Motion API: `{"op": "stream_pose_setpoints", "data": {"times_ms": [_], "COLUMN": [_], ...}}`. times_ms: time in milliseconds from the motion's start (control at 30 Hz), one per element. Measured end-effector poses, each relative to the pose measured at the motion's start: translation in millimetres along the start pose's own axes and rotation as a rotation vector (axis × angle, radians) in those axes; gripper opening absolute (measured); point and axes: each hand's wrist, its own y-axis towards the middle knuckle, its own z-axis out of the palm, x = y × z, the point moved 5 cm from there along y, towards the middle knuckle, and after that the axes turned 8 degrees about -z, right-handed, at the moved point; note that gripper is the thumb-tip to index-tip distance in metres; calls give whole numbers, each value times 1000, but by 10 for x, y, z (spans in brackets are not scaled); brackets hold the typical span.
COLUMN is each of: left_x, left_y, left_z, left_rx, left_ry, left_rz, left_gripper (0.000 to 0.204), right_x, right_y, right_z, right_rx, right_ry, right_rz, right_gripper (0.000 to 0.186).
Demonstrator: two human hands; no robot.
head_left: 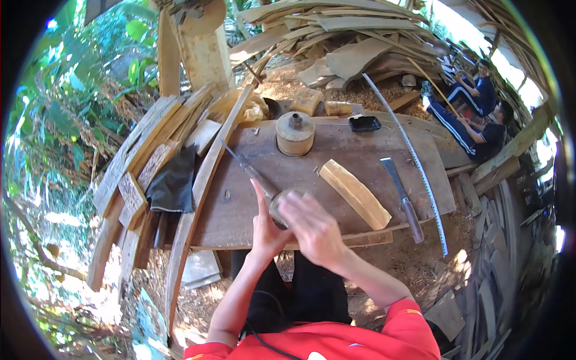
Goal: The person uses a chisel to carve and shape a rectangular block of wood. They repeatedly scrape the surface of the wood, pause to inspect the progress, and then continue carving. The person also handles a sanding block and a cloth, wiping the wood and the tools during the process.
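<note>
Over the bench, my left hand holds a long tool with a narrow metal blade pointing up-left, a dark handle and a rounded end, its index finger stretched upward. My right hand lies over that rounded end with fingers together, partly hiding it. To their right are a pale wood block and a flat chisel with a dark handle. A round wooden object with a short tube on top stands beyond, near a small black tray and a long measuring strip.
Long boards with a dark cloth cover the bench's left side. Stacked planks lie behind on wood shavings. Two people sit at back right. More scrap wood is piled to the right.
</note>
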Motion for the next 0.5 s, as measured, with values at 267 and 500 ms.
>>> {"op": "stream_pose_setpoints", "data": {"times_ms": [267,500], "left_x": [-39,-36], "left_y": [-15,-18], "left_z": [0,-15], "left_rx": [26,25], "left_ry": [-38,-89], "left_rz": [11,-18], "left_gripper": [142,144], "right_x": [71,88], "right_y": [-43,-56], "right_z": [51,9], "right_rx": [41,23], "right_ry": [47,38], "right_rz": [-1,-2], "right_gripper": [34,34]}}
